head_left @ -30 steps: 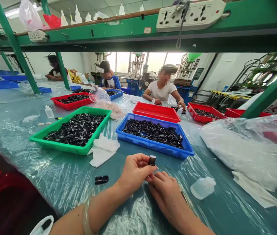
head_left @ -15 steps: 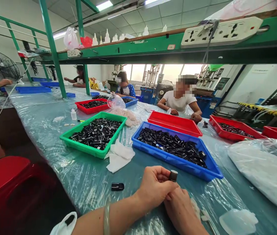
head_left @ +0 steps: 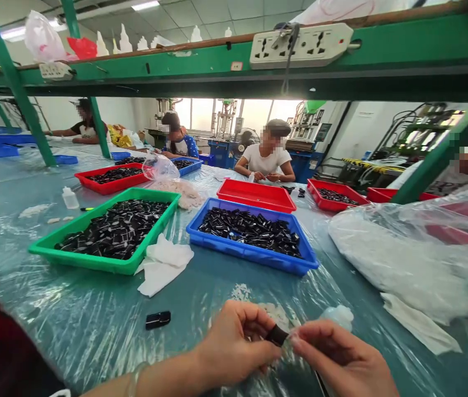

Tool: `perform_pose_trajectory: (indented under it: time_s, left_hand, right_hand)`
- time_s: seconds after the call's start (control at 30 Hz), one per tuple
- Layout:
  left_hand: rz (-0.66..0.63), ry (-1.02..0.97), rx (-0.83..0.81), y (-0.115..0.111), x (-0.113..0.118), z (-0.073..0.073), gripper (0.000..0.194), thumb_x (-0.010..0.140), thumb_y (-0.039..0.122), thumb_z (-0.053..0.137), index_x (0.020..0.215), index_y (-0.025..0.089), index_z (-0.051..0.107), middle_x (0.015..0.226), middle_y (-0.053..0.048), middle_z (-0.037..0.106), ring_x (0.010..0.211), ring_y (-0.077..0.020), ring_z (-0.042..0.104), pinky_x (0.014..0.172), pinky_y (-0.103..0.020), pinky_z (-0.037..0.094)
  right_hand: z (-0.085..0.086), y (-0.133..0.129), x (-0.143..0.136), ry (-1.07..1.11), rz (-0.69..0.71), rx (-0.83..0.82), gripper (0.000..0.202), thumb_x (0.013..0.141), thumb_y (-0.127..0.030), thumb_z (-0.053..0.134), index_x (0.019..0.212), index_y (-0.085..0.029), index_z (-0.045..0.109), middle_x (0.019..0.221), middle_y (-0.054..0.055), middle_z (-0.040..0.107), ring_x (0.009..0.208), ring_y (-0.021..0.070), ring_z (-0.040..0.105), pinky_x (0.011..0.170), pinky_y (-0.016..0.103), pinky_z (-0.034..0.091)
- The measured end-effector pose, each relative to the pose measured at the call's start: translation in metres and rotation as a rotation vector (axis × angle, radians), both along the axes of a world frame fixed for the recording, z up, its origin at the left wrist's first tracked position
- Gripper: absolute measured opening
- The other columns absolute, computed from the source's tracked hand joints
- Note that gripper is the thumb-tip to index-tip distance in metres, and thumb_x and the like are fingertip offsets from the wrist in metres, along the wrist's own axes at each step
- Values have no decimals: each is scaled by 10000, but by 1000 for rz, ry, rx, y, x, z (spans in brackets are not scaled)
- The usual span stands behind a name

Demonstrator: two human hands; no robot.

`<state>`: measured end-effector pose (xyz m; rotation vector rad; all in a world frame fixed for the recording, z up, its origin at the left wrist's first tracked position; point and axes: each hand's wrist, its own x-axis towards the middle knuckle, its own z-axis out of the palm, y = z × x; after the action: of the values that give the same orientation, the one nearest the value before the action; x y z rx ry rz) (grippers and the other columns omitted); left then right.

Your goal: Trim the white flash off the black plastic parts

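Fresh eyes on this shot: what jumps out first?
Probably the green tray, left of centre, and the blue tray to its right, both holding many black pieces. Nearer the camera, the left hand pinches a small black piece, with the right hand at its end. Overhead runs a green beam.

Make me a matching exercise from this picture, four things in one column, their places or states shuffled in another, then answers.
1. Left hand
2. Crumpled white tissue
3. Nearest blue tray
4. Larger power strip

A. On the front of the green shelf
B. Holding a small dark piece
C. Containing many black pieces
D. Beside a corner of the green tray

Pairs: 1-B, 2-D, 3-C, 4-A
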<state>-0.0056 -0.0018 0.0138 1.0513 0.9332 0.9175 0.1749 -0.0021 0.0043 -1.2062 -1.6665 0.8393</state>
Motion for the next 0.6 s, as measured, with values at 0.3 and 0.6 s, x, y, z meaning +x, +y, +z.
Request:
perform_pose_trajectory:
  time_s: [0.3,0.6]
  left_hand:
    - [-104,98,17,-5,-1,3,155,622,219,685,696,114,599,552,15,554,435,-62,468,440,-176,380]
    - [-154,163,100,-8,1,1,62,632,111,660,686,115,630,525,35,513,463,-60,440,457,-166,335]
  right_hand:
    - [15,-16,-9,164,58,199,86,724,-179,704,706,-254,740,658,16,703,613,168,642,632,277,551]
    - [16,-16,-7,24,174,426,260,738,-46,650,833,-272,737,722,9,714,643,152,652,615,258,560]
